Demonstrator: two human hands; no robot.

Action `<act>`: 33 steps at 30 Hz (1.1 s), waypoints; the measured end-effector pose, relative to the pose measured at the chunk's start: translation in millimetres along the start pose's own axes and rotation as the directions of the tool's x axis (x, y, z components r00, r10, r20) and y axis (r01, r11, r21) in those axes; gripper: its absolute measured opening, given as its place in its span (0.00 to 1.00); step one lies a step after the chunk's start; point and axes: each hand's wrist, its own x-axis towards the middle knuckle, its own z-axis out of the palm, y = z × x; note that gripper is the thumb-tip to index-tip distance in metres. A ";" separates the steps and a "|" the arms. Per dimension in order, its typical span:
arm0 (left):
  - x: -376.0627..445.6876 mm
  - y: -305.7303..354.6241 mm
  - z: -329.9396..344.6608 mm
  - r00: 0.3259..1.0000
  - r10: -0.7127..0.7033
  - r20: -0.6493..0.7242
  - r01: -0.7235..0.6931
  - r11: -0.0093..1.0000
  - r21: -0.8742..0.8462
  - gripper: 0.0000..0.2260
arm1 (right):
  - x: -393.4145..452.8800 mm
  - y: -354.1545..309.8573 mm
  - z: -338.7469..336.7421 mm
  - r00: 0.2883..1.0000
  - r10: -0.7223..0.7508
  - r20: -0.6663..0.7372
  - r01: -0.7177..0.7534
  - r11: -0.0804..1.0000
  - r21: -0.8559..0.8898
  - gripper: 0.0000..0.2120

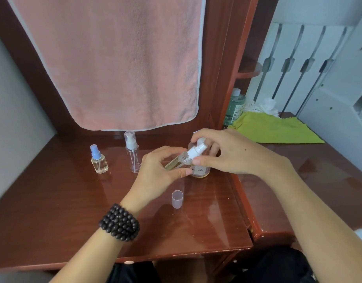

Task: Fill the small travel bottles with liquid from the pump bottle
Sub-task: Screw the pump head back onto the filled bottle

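Pink towel (118,64) hangs across the upper left and centre of the frame, lower hem just above the back of the table (53,201). Table is glossy red-brown wood, filling the lower half.

Green cloth (276,129) lies at right of centre, with a green-tinted bottle (235,107) standing just behind its left end.

Left hand (157,172), centre frame, beaded bracelet (119,222) on the wrist. Its fingers curl round the body of a small travel bottle (179,161), thumb and fingertips pinching it; the bottle is held tilted, top toward the upper right, off the table.

Right hand (229,152) reaches in from the right. Thumb and forefinger pinch the white spray top (196,150) of that tilted bottle; the other fingers are loosely bent above it.

Pump bottle (200,170) stands on the table directly behind both hands, mostly hidden; only its lower label part shows.

Tall clear bottle (133,154), capped, stands upright left of the hands. Further left, a short bottle with blue sprayer (98,160), pale liquid inside.

Loose clear cap (177,198) stands on the table, open end up, below the hands.
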 end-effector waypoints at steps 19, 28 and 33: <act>0.3 2.6 2.6 1.000 0.020 0.013 -0.020 1.000 -0.016 0.20 | -2.4 -0.6 -2.1 0.999 -0.018 -0.047 0.015 0.999 -0.048 0.14; 2.3 5.1 1.8 0.999 0.044 0.016 -0.044 0.999 0.014 0.20 | 0.3 -3.2 0.8 0.999 -0.039 -0.031 0.035 0.995 -0.096 0.22; 0.4 4.6 1.6 0.999 0.043 0.015 -0.043 0.999 0.024 0.19 | -2.4 1.9 2.2 0.997 -0.019 -0.074 0.009 0.991 -0.133 0.18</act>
